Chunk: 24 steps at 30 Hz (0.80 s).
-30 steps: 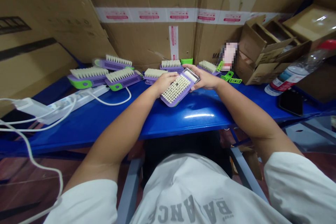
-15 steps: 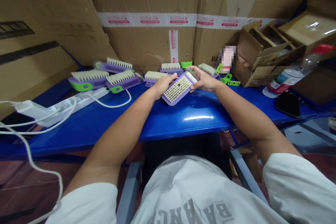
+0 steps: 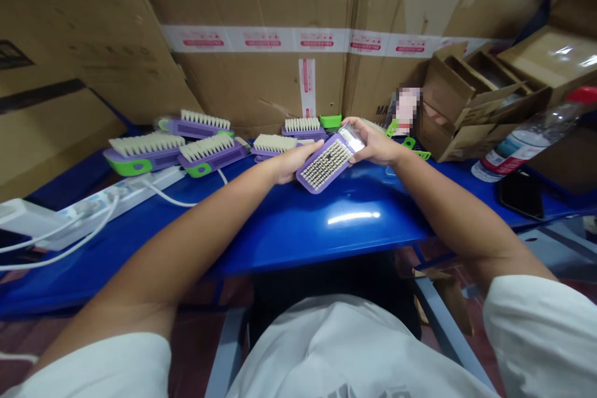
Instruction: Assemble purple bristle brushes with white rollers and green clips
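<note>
While the left hand (image 3: 295,163) and right hand (image 3: 370,142) grasp the purple, oblong, cream-bristled plastic brush (image 3: 326,165) over the blue bench (image 3: 298,224), behind its front edge, the brush seems light, stiff-backed, best gripped along its long sides.

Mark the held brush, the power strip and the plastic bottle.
Held brush (image 3: 325,165): head view, on its bristles.
Power strip (image 3: 124,190): head view, on its upper face.
Plastic bottle (image 3: 509,148): head view, on its label.
</note>
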Each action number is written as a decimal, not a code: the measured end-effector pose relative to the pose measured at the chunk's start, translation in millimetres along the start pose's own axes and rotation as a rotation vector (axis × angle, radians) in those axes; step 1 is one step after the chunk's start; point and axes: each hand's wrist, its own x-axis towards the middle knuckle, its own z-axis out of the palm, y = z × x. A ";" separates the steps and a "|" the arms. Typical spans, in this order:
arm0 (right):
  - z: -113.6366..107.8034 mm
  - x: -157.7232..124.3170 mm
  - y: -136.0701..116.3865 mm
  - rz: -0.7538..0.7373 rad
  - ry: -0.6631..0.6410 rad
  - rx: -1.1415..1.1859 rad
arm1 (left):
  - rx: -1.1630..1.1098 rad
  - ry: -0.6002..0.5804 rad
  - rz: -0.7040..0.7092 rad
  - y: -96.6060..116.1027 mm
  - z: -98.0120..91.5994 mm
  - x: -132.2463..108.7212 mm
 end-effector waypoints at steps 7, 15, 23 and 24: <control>0.0 0.4 -1.0 -0.028 0.043 -0.046 | -0.130 -0.057 0.081 -27.7 -25.3 -16.8; 18.9 -22.4 14.5 -0.065 0.154 -0.015 | -0.215 -0.111 0.082 -34.2 -43.0 -39.7; 33.2 -27.8 17.1 -0.003 0.232 0.033 | 0.011 0.019 0.100 -42.9 -32.9 -49.9; 33.3 -27.9 17.5 0.004 0.239 0.042 | 0.005 0.019 0.108 -43.4 -31.8 -50.2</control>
